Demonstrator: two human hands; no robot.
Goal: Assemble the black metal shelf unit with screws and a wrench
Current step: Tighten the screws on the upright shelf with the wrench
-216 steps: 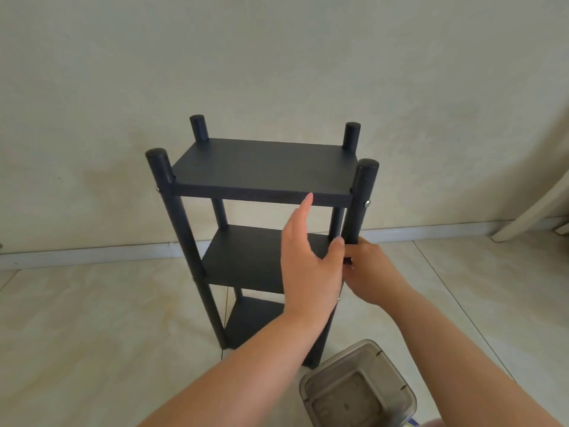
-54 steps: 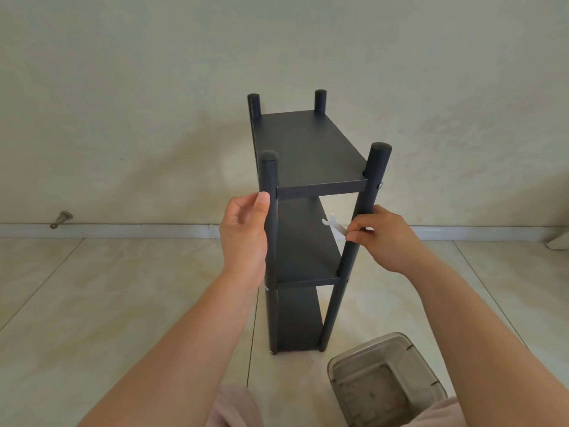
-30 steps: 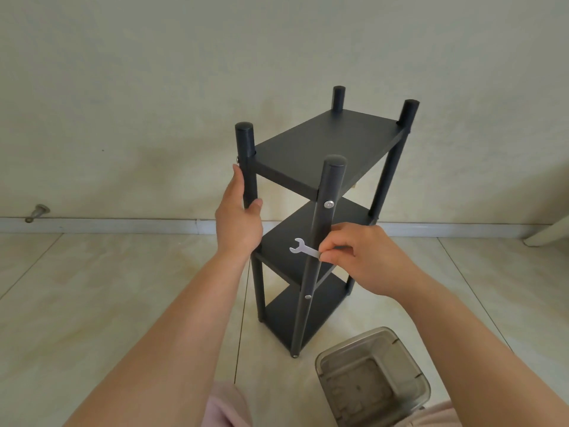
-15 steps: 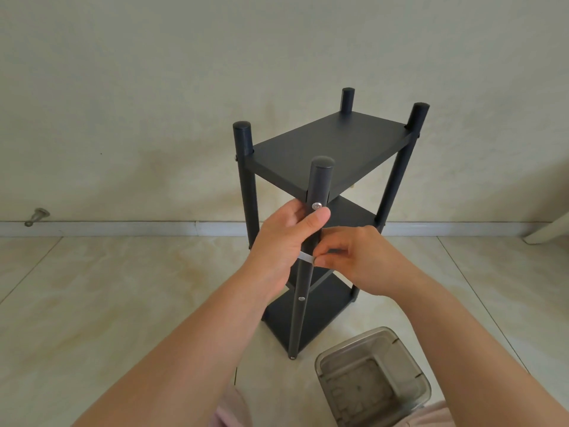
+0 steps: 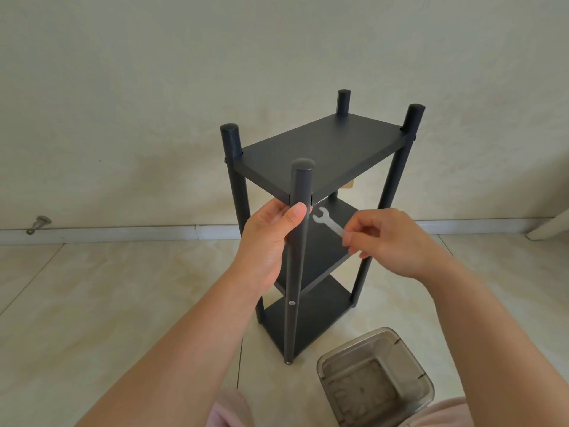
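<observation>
Since half a second ago, your right hand (image 5: 397,241) has drawn the small flat wrench (image 5: 328,224) clear of the near post (image 5: 297,257), so its open jaw now shows just right of the post, over the middle shelf, apart from any screw. Your left hand (image 5: 268,241) has slid slightly down and stays wrapped round that post just under the top shelf (image 5: 320,152), thumb across the front; the top screw head seen earlier is now hidden behind that thumb. Right hand: fingertips pinching the wrench by its tail end. The black three-tier shelf unit (image 5: 311,211) stands upright on the floor close before you, turned corner-on, with a silver screw head (image 5: 291,302) visible lower on the near post. Handling judgement: the frame looks light and rigid but narrow and tall, so it likely tips or swivels under wrench torque; brace it by a post near the joint being tightened, as you do now. The wrench is thin and probably slips off a head easily. Surface: glossy pale marble-pattern floor tiles (image 5: 107,303), likely slick under the feet. A clear plastic container (image 5: 377,377) sits at lower right; a plain cream wall with white skirting runs behind, and a metal door stop (image 5: 38,224) stands at far left.
</observation>
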